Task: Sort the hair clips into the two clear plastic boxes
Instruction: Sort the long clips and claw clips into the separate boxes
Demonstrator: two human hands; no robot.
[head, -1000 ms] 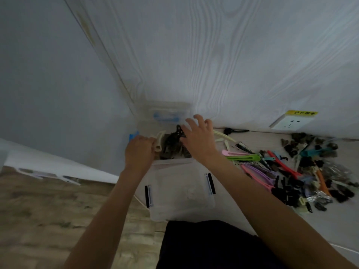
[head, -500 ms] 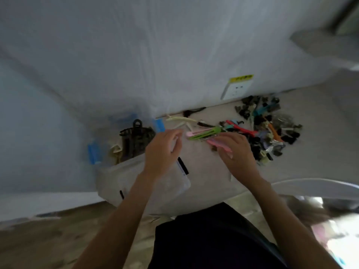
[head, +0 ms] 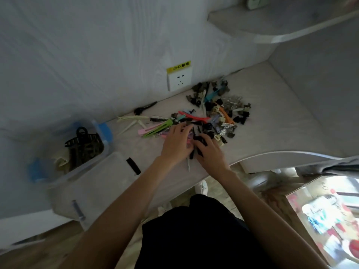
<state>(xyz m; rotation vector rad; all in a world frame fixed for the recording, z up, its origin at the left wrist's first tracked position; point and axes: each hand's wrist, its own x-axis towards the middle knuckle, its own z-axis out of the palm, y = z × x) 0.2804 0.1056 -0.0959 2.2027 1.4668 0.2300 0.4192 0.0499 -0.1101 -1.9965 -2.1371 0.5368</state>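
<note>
Two boxes (head: 91,171) sit left of the clip pile (head: 211,111), below the socket (head: 179,80).

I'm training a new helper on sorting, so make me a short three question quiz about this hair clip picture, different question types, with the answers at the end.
1. True or false: both hands are at the near edge of the pile of clips.
2. Multiple choice: the dark claw clips already sorted lie in A) the box with blue latches, B) the nearer box with black latches, C) the shelf.
3. Fill in: the wall socket has a ____ warning label above it.

Key
1. True: the left hand and right hand are side by side there.
2. A
3. yellow
</note>
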